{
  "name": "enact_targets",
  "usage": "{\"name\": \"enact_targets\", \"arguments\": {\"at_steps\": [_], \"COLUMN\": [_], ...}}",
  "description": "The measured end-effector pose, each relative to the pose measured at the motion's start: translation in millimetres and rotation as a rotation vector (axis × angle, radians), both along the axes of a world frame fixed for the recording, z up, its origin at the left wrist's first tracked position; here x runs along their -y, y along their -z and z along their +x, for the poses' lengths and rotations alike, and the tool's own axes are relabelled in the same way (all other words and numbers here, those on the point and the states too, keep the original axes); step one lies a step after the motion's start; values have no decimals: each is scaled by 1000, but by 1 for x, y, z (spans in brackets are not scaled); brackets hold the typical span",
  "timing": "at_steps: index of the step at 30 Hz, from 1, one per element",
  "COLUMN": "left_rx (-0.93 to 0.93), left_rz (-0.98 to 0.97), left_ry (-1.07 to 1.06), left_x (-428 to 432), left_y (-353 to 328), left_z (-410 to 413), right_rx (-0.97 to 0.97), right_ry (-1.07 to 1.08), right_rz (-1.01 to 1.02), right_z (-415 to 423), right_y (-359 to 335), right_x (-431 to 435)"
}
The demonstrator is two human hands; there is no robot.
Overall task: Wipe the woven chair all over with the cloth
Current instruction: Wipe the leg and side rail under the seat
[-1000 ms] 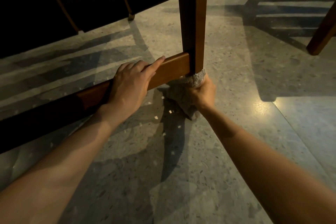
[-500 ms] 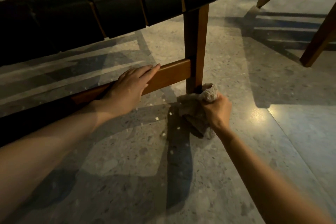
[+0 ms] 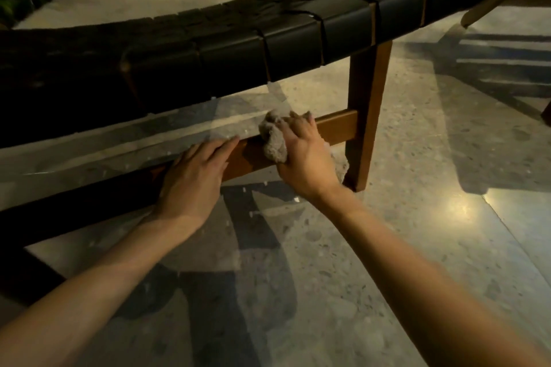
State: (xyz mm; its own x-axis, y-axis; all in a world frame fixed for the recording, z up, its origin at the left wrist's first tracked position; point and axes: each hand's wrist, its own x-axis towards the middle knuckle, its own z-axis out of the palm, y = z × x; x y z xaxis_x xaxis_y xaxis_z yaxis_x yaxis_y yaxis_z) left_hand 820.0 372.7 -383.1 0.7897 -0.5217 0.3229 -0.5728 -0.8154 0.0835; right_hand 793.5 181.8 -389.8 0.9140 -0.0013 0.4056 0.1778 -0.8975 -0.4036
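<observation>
Woven chair stands before us, its seat edge overhanging the low rail. Our right hand grasps the cloth on that rail. Our left hand rests flat just left, fingers released, with open floor near us.

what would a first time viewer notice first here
First, two hands meeting mid-frame on the chair's low wooden rail: the right hand grips a bunched grey cloth against it, and the left hand rests flat beside it. Above them spans the black woven seat, and at the lower right a bright glare sits on the polished stone floor.
</observation>
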Motion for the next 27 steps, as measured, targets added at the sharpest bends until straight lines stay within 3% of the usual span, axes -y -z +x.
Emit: {"name": "enact_targets", "arguments": {"at_steps": [5, 11, 15, 17, 20, 22, 23, 27], "left_rx": [44, 71, 20, -48, -457, -588, -617, -1059], "left_rz": [-27, -91, 18, 72, -84, -147, -150, -14], "left_ry": [-45, -100, -200, -212, -187, -173, -161, -82], "left_x": [-35, -41, -32, -32, -37, -41, -44, -52], "left_y": [1, 5, -8, -15, -21, -23, -26, -59], "left_z": [-3, -3, -3, -6, -15, -28, -37, -61], "right_rx": [56, 111, 89, -13, -364, -552, -590, -755], "right_ry": [-87, -60, -60, -45, 3, 55, 52, 132], "right_rz": [-58, -69, -67, -25, 115, 162, 178, 342], "right_z": [12, 21, 18, 15, 7, -6, -16, -63], "right_y": [7, 9, 7, -1, -19, -30, -35, -79], "right_x": [-71, -79, -80, -81, -87, -89, -89, -80]}}
